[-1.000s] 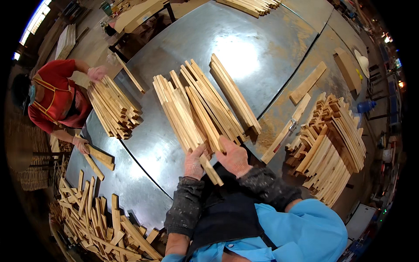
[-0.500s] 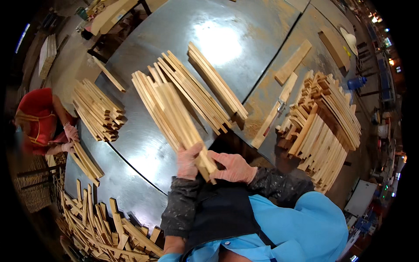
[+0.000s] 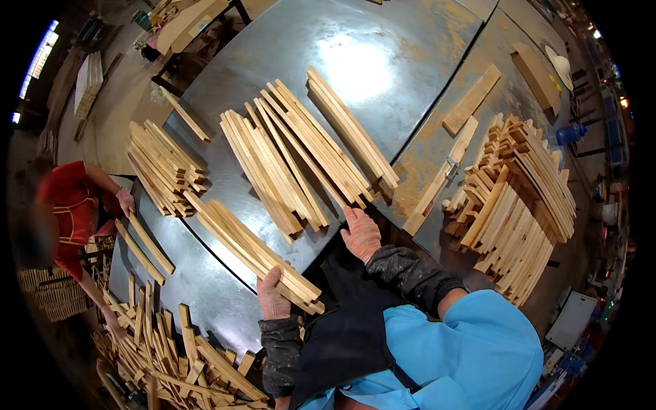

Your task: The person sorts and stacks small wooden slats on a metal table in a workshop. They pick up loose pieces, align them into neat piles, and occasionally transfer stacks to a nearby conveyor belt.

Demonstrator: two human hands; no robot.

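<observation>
A bundle of long, pale wooden strips (image 3: pixel 249 249) slants across the near left of the metal table (image 3: pixel 225 181). My left hand (image 3: pixel 273 297), in a pinkish glove, is closed around its near end. My right hand (image 3: pixel 361 234), gloved alike, has its fingers curled at the near end of a wooden strip in the middle row (image 3: pixel 311 147); its fingertips are partly hidden. Left of that row lies another row of strips (image 3: pixel 266 174), and a narrower row (image 3: pixel 352 130) lies to the right.
A tall stack of strips (image 3: pixel 516 219) stands on the right, beside loose boards (image 3: pixel 471 101). At the left are a neat stack (image 3: pixel 164 164) and a jumbled pile (image 3: pixel 181 359). A co-worker in red (image 3: pixel 75 212) reaches over there. Dark seams cross the table.
My hands have parted: the left carried the bundle leftward, while the right let go of it and reached the middle row. The co-worker's one hand has moved down to the jumbled pile.
</observation>
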